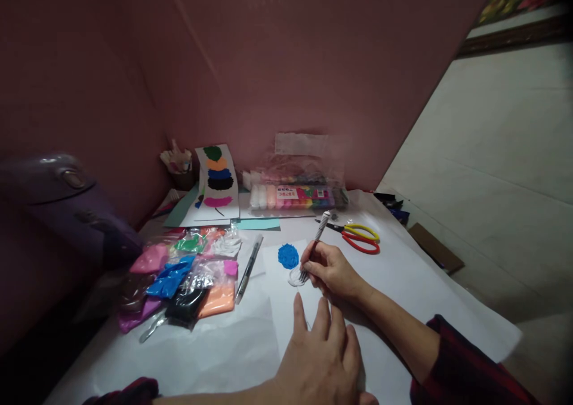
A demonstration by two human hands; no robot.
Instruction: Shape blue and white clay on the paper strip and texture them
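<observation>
My right hand (333,267) grips a small fork (321,227) with a striped handle, tilted with its tines down. The tines touch a flattened patch of white clay (295,277) on a strip of white paper (283,309). Just above the white patch sits a rough-textured blue clay disc (288,255). My left hand (320,348) lies spread over the lower part of the strip, its fingers apart and holding nothing. The fingertips end a little below the white clay.
Bagged clay in several colours (179,279) lies left, beside a pen (249,269). Red-and-yellow scissors (360,238) rest right. Behind stand a clay pack (290,197), a card with coloured clay patches (218,181) and a cup of sticks (178,166). A purple object (67,208) is far left.
</observation>
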